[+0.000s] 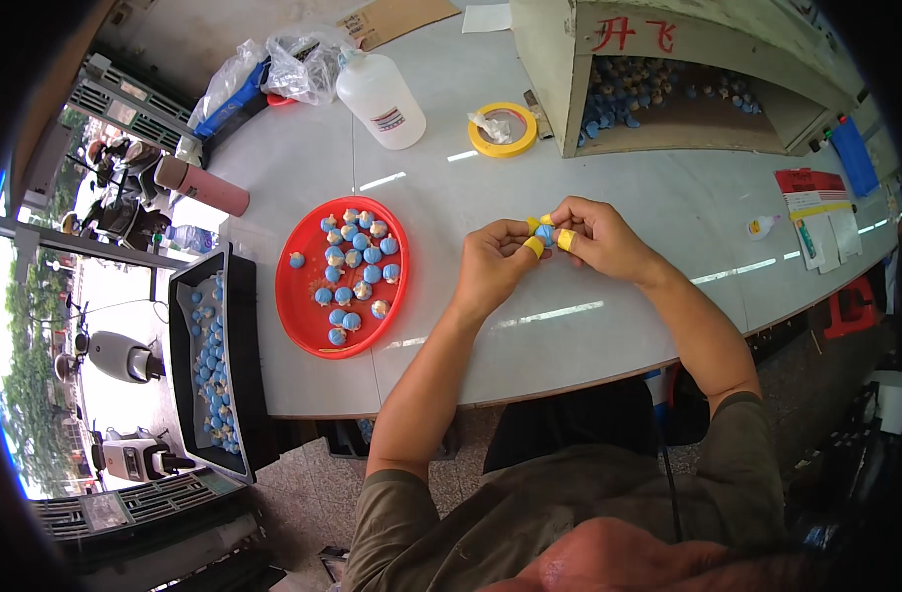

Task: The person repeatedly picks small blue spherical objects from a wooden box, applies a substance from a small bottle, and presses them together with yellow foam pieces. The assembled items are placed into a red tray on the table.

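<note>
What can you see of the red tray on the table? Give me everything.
The red tray is shallow and roundish, plastic by its look, with a raised rim. It lies flat on the grey tabletop, between the black bin and the left hand. Many small blue-and-cream pieces lie loose in it, with bare red patches between. No hand touches it.
</note>
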Demonstrator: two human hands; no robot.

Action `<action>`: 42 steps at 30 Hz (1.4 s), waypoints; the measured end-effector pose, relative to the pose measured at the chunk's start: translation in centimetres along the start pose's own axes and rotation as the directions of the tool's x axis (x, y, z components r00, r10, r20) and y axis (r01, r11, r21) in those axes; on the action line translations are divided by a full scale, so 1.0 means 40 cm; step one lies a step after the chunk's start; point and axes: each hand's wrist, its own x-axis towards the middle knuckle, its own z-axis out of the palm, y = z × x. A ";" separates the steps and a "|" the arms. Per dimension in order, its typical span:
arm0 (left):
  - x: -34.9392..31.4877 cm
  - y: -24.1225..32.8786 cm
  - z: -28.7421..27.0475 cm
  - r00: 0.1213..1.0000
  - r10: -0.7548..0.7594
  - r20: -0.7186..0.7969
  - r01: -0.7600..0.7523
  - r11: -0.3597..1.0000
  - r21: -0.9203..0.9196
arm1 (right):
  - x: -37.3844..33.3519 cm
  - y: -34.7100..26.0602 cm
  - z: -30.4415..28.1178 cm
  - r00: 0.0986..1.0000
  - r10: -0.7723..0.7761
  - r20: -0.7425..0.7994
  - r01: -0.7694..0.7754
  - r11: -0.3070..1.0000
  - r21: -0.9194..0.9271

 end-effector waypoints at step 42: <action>0.009 -0.025 0.005 0.997 -0.027 -0.067 0.034 0.993 0.111 | 0.016 0.044 -0.014 0.999 -0.025 0.038 0.030 0.990 -0.141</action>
